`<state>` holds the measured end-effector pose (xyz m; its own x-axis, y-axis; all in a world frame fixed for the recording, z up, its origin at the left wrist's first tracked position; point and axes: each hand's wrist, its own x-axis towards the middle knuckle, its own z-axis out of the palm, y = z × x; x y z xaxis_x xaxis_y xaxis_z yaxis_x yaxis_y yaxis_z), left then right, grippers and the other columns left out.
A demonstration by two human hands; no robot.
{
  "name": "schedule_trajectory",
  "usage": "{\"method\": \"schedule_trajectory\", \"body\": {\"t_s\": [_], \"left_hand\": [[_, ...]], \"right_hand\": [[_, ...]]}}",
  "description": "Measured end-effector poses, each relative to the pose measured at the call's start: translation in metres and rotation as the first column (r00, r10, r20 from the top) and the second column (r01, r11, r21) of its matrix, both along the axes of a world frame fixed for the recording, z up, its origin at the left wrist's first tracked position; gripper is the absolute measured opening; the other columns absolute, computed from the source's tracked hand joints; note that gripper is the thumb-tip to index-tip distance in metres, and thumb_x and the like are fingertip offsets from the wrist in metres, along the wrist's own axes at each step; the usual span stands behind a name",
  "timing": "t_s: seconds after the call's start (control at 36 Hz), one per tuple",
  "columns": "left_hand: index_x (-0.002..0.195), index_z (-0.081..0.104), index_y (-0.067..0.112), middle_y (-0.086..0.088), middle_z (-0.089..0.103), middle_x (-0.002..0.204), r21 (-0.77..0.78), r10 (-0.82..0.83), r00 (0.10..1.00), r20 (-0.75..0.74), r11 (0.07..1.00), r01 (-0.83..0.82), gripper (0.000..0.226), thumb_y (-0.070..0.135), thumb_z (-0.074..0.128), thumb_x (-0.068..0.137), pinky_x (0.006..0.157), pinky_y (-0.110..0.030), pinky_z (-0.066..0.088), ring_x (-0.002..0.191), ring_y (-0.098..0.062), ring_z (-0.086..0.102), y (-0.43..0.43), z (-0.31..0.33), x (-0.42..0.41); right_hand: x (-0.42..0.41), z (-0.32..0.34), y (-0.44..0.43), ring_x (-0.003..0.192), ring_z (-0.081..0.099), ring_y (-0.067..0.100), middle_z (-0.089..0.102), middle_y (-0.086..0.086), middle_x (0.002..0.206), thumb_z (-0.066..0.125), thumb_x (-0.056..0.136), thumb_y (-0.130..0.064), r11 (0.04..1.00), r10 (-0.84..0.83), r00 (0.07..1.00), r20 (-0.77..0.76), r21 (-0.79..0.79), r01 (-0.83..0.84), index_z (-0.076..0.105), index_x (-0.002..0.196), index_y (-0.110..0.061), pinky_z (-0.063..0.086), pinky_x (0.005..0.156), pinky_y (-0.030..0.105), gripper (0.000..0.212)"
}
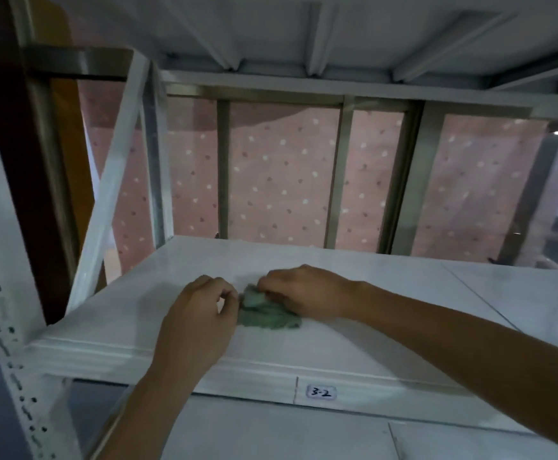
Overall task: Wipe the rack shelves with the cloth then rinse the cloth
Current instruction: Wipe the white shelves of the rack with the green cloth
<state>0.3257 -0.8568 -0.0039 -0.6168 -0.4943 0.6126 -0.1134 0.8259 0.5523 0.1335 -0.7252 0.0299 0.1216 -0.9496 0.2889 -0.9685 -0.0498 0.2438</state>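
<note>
A crumpled green cloth [266, 313] lies on the white rack shelf [387, 293], near its front left part. My right hand [304, 292] rests on the cloth's right side, its fingers pinching the cloth's top. My left hand [201, 310] touches the cloth's left edge with thumb and forefinger closed on it. Both forearms reach in over the shelf's front lip.
Another white shelf [304, 24] hangs close overhead. A perforated upright post [2, 327] and a diagonal brace [111, 180] stand at the left. Behind the rack is a pink dotted curtain [281, 174]. A label "3-2" [320, 392] sits on the shelf's front edge; a lower shelf [271, 433] shows below.
</note>
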Motion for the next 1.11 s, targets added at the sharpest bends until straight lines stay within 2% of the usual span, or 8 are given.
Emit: {"method": "schedule_trajectory", "body": {"t_s": [0.14,0.31,0.44,0.58,0.67,0.72,0.94,1.11], "left_hand": [[0.086,0.067,0.024,0.009,0.061,0.092,-0.043,-0.045,0.995,0.084,0.998,0.048,0.008,0.021,0.061,0.091,0.080,-0.036,0.052,0.094,-0.015,0.057,0.046,0.000,-0.022],[0.086,0.068,0.024,0.009,0.064,0.094,-0.084,-0.037,0.993,0.111,0.995,0.046,0.010,0.025,0.060,0.091,0.083,-0.036,0.053,0.096,-0.014,0.060,0.082,-0.003,-0.043],[0.082,0.067,0.019,0.005,0.065,0.085,-0.102,0.081,0.997,-0.019,0.991,-0.083,0.011,0.011,0.066,0.089,0.075,-0.039,0.055,0.082,-0.018,0.060,0.086,-0.008,-0.048],[0.086,0.070,0.014,0.003,0.067,0.089,-0.013,0.138,0.987,-0.083,0.990,-0.139,0.010,0.010,0.064,0.093,0.077,-0.032,0.047,0.082,-0.019,0.060,0.090,-0.006,-0.046],[0.088,0.070,0.013,0.004,0.066,0.089,0.017,0.136,0.988,-0.075,0.991,-0.135,0.010,0.011,0.063,0.094,0.079,-0.030,0.041,0.084,-0.018,0.058,0.095,-0.001,-0.046],[0.088,0.071,0.012,0.002,0.067,0.089,0.004,0.123,0.989,-0.086,0.992,-0.123,0.009,0.009,0.065,0.093,0.079,-0.031,0.043,0.082,-0.019,0.059,0.100,0.001,-0.048],[0.077,0.069,0.021,0.007,0.065,0.080,-0.100,-0.072,0.997,-0.034,0.993,0.068,0.017,0.007,0.071,0.087,0.070,-0.041,0.054,0.075,-0.017,0.061,0.128,-0.002,-0.069],[0.082,0.069,0.017,0.004,0.063,0.083,-0.177,-0.121,0.993,-0.003,0.977,0.118,0.010,0.011,0.066,0.090,0.066,-0.044,0.054,0.075,-0.020,0.059,0.165,-0.003,-0.082]], "right_hand": [[-0.078,0.003,-0.002,0.092,0.063,0.035,0.062,0.014,0.105,0.045,0.098,-0.032,0.920,-0.391,0.920,0.022,0.029,0.390,0.049,0.121,-0.016,0.047,0.074,0.037,0.028],[-0.135,0.002,-0.005,0.099,0.061,0.037,0.060,0.016,0.107,0.046,0.099,-0.026,0.809,-0.588,0.808,0.049,0.035,0.587,0.045,0.125,-0.014,0.047,0.077,0.039,0.029],[-0.135,0.003,-0.011,0.093,0.063,0.035,0.061,0.014,0.105,0.050,0.094,-0.023,0.898,-0.433,0.901,-0.033,0.066,0.434,0.047,0.123,-0.015,0.052,0.078,0.041,0.029],[-0.077,-0.003,0.031,0.078,0.062,0.024,0.064,0.010,0.098,0.058,0.093,-0.016,0.999,0.029,0.994,-0.101,0.021,-0.027,0.056,0.124,-0.012,0.037,0.062,0.026,0.031],[-0.027,-0.006,0.072,0.061,0.039,0.015,0.061,0.010,0.086,0.065,0.089,-0.006,0.956,0.285,0.956,-0.075,-0.056,-0.289,0.063,0.118,-0.003,0.030,0.053,0.025,0.029],[-0.009,-0.009,0.095,0.065,0.029,0.010,0.059,0.012,0.084,0.068,0.088,-0.004,0.931,0.353,0.934,-0.063,-0.072,-0.357,0.065,0.113,0.000,0.029,0.049,0.025,0.025],[0.001,-0.011,0.158,0.062,0.026,0.008,0.057,0.008,0.080,0.062,0.092,-0.006,0.976,0.217,0.974,0.067,-0.043,-0.214,0.066,0.105,-0.004,0.029,0.045,0.025,0.013],[-0.022,-0.008,0.184,0.052,0.041,0.020,0.057,0.009,0.076,0.060,0.092,-0.009,0.996,0.003,1.000,-0.004,-0.090,-0.004,0.061,0.111,-0.008,0.031,0.044,0.026,0.019]]}}
